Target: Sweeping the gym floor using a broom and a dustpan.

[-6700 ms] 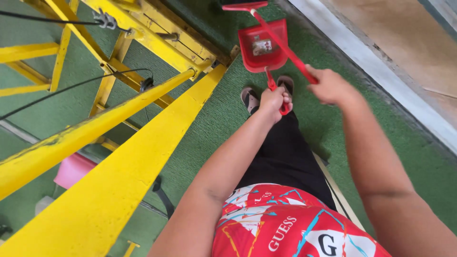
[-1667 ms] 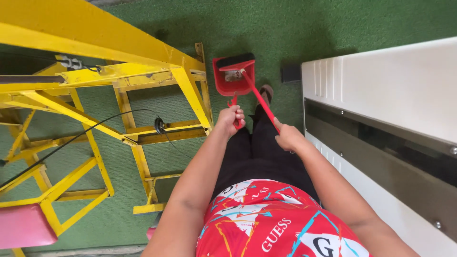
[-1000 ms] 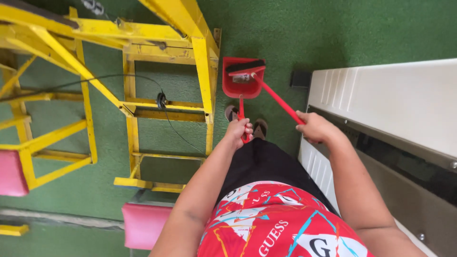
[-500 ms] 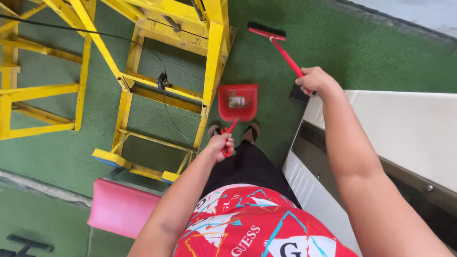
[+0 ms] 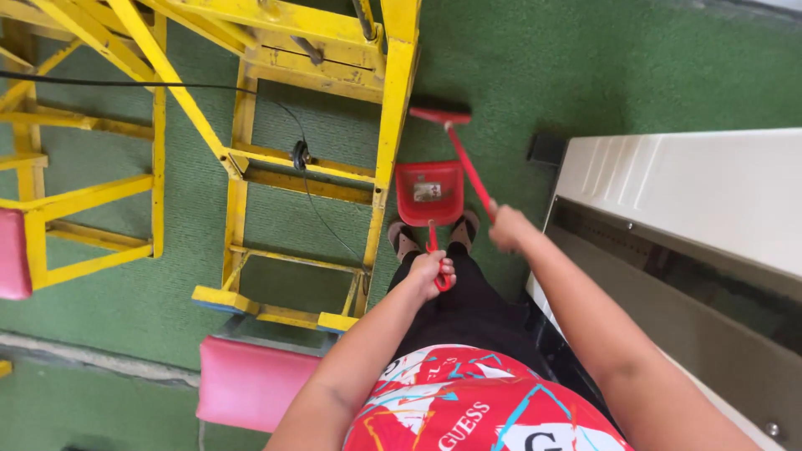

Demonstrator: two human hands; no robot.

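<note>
My left hand (image 5: 433,272) grips the red handle of a red dustpan (image 5: 428,194), which hangs low over the green floor in front of my feet; a small scrap lies in its pan. My right hand (image 5: 508,229) holds the long red handle of a broom (image 5: 456,147). The broom's dark bristle head rests on the green floor beyond the dustpan, next to a yellow post.
A yellow metal frame (image 5: 386,150) with a black cable stands to the left and ahead. Pink pads (image 5: 251,380) sit at its lower left. A white and grey unit (image 5: 693,200) runs along the right. Green carpet (image 5: 635,75) covers the floor.
The broom head has swung in from farther out and now sits just beyond the dustpan. My right hand has dropped closer to my body. The view shifted toward the yellow frame.
</note>
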